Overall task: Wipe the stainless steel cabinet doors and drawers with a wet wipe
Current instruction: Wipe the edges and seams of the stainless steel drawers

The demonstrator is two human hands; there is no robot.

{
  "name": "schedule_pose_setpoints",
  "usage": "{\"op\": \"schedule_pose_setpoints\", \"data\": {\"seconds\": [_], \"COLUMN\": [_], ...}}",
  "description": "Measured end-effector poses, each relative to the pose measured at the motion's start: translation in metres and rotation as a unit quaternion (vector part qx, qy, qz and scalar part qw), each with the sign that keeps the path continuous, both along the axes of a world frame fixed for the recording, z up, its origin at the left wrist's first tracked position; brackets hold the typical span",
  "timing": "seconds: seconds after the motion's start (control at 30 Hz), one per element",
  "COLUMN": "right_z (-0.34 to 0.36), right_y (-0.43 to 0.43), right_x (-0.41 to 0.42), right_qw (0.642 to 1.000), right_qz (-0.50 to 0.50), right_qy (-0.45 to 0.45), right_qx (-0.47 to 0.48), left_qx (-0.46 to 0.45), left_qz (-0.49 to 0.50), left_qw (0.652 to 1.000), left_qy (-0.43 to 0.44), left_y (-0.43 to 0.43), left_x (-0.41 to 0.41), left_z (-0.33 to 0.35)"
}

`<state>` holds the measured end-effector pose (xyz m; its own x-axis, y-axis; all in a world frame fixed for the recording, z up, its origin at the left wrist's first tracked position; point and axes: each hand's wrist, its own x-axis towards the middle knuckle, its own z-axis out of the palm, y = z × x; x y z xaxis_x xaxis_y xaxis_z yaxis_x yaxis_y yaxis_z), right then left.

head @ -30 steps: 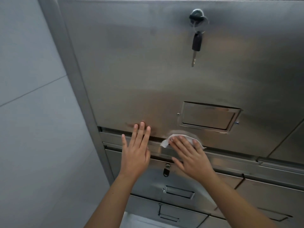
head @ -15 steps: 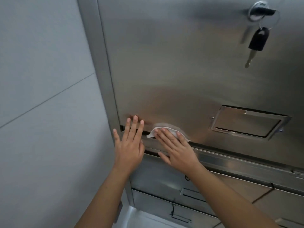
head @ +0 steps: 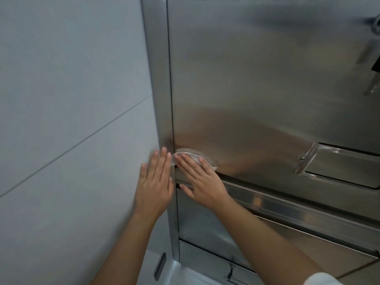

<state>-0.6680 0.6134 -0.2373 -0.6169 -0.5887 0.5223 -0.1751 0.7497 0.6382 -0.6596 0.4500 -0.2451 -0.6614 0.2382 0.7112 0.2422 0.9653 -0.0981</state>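
A: So, wet wipe where?
B: Pressed flat under right hand, fingers straight, bottom-left corner of cabinet door.
A: And left hand?
B: Open, flat, holding nothing, against frame just left.

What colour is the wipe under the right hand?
White: the wipe shows best in the head view.

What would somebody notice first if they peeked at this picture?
Two bare hands low in the middle: the right hand presses a white wet wipe flat against the bottom left corner of the shiny cabinet door. The left hand lies flat beside it. A sunken handle sits lower right.
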Motion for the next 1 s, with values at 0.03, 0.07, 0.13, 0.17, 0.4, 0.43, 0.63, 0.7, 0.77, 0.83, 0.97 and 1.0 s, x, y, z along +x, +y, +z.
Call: {"op": "schedule_pose_setpoints", "data": {"seconds": [0.03,0.07,0.13,0.17,0.4,0.43,0.63,0.7,0.77,0.83,0.97,1.0], "right_z": [0.0,-0.001,-0.003,-0.006,-0.006,-0.004,-0.017,-0.022,-0.026,-0.029,-0.034,-0.035], "right_y": [-0.002,0.0,0.01,0.016,-0.002,-0.005,0.037,0.059,0.081,0.101,0.142,0.152], "right_x": [-0.001,0.0,0.004,0.007,0.0,-0.003,0.012,0.024,0.035,0.045,0.065,0.07], "right_qw": [1.0,1.0,1.0,1.0,0.999,0.999,0.999,0.999,0.999,0.999,0.999,0.999], "right_qz": [0.001,0.0,0.0,0.0,-0.01,-0.008,-0.009,-0.018,-0.032,-0.033,-0.036,-0.039], "right_qy": [-0.002,-0.004,-0.009,-0.009,-0.011,-0.013,-0.006,0.004,0.016,0.019,0.019,0.021], "right_qx": [0.0,0.005,0.01,0.009,0.04,0.05,0.044,0.029,0.028,0.023,0.009,0.01], "left_qx": [-0.001,0.001,0.005,0.006,0.04,0.048,0.055,0.071,0.094,0.099,0.101,0.1], "left_qz": [-0.002,-0.003,-0.009,-0.014,-0.046,-0.05,-0.042,-0.054,-0.083,-0.111,-0.169,-0.183], "left_qw": [1.0,1.0,1.0,0.999,0.997,0.997,0.997,0.995,0.99,0.986,0.976,0.973], "left_qy": [-0.002,-0.009,-0.027,-0.035,-0.044,-0.044,-0.04,-0.05,-0.068,-0.081,-0.094,-0.096], "left_y": [-0.001,-0.001,-0.002,-0.002,-0.004,-0.004,0.008,0.025,0.047,0.068,0.108,0.117], "left_x": [0.001,0.002,0.004,0.005,0.011,0.012,0.02,0.024,0.028,0.032,0.041,0.044], "left_z": [0.0,0.0,0.002,0.002,0.005,0.005,-0.004,-0.009,-0.013,-0.016,-0.016,-0.015]}}
